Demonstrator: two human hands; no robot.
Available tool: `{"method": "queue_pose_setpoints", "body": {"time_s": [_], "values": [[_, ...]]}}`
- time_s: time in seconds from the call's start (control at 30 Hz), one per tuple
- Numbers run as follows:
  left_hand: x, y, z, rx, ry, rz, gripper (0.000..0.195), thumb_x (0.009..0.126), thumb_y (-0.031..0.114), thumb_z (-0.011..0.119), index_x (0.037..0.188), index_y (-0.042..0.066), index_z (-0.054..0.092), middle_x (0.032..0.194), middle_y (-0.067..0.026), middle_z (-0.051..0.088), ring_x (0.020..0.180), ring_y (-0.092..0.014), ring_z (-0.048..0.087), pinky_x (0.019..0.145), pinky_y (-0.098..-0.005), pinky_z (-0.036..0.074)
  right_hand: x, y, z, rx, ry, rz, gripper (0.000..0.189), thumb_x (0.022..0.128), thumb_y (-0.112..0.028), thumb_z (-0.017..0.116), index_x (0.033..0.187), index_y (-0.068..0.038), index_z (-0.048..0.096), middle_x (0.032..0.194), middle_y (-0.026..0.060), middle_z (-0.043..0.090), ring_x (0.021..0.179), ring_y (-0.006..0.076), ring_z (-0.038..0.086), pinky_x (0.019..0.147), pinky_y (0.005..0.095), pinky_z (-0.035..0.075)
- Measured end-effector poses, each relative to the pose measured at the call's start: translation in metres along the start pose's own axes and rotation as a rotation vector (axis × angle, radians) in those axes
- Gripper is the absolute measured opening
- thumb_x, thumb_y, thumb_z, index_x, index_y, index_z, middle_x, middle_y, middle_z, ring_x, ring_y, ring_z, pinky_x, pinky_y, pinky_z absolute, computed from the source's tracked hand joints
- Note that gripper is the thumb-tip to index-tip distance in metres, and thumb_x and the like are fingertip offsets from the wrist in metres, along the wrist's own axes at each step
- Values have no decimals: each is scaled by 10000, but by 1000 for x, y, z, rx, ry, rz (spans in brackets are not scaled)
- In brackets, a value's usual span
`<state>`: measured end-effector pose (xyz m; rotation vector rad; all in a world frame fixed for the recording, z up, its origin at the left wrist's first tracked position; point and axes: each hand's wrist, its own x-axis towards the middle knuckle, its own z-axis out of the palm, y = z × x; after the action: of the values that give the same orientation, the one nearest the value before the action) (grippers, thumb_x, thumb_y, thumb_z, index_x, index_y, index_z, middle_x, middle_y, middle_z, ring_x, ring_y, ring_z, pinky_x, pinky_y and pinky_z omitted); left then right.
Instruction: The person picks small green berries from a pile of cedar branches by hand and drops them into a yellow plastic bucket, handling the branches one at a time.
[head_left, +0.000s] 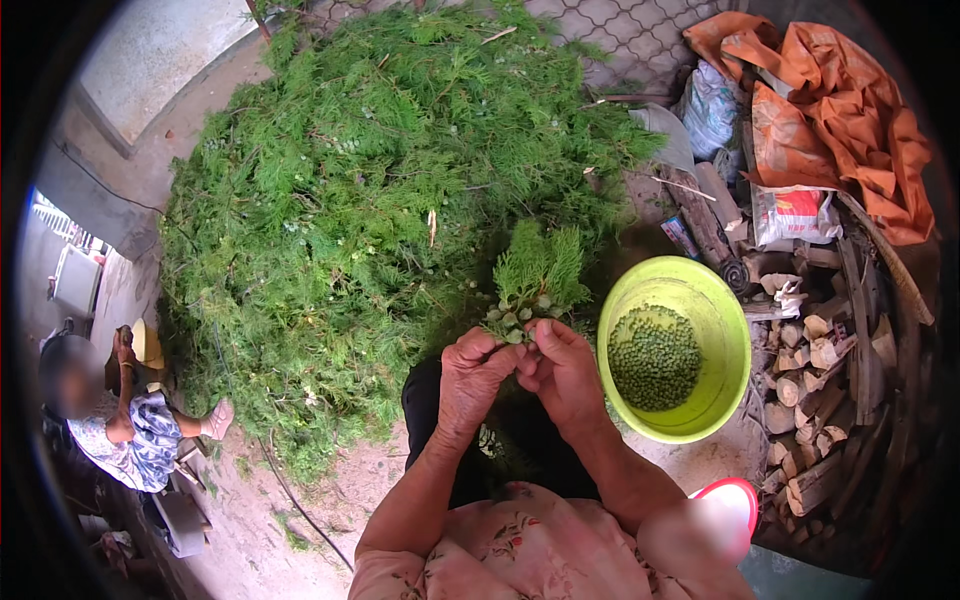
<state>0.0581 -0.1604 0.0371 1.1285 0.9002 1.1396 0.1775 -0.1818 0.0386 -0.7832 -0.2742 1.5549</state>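
Between my two hands, over my lap, is a green conifer sprig (541, 262) bearing several pale green cones (513, 318) near its stem end. My left hand (478, 373) pinches the stem end with thumb and forefinger. The fingers of my right hand (561, 367) close on the cone cluster from the other side, and the fingertips of both hands nearly meet. To the right of my right hand stands a yellow-green plastic basin (720, 352), with a heap of small green cones (654, 360) in its bottom.
A large heap of cut conifer branches (337, 187) covers the ground ahead. Stacked firewood (810, 405), an orange tarp (840, 112) and a printed sack (796, 216) lie at right. A person (135, 435) sits at far left by a yellow container (148, 343). A cable (296, 499) crosses the floor.
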Motion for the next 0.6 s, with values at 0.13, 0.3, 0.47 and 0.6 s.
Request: {"method": "queue_pose_setpoints", "body": {"time_s": [0.13, 0.3, 0.47, 0.6], "values": [[-1, 9, 4, -48, -56, -85, 55, 738, -32, 633, 713, 17, 626, 655, 10, 534, 619, -69, 484, 578, -230, 398, 0, -1, -9, -43, -105, 50, 276, 900, -306, 511, 850, -36, 499, 724, 43, 513, 538, 102, 477, 434, 229, 333], [-4, 5, -3, 16, 23, -93, 79, 743, -18, 639, 679, 8, 601, 636, 31, 481, 608, -47, 435, 564, -210, 359, -5, -12, -2, 20, -48, 50, 253, 906, -294, 500, 897, -41, 493, 806, 57, 507, 554, 108, 483, 438, 226, 338], [0, -5, -7, 160, 62, 28, 168, 719, -12, 674, 619, 15, 542, 605, 26, 444, 596, -55, 422, 535, -234, 353, -11, -15, 4, -167, -34, -101, 186, 880, -202, 548, 956, -33, 528, 809, 44, 496, 564, 112, 485, 458, 237, 357], [0, -18, -10, 269, 47, 192, 234, 674, -30, 699, 579, 16, 490, 588, 6, 427, 571, -92, 424, 507, -260, 352, -8, -4, 0, -739, -69, -467, 154, 801, -68, 620, 946, -17, 612, 816, 35, 523, 564, 116, 487, 501, 228, 396]]}}
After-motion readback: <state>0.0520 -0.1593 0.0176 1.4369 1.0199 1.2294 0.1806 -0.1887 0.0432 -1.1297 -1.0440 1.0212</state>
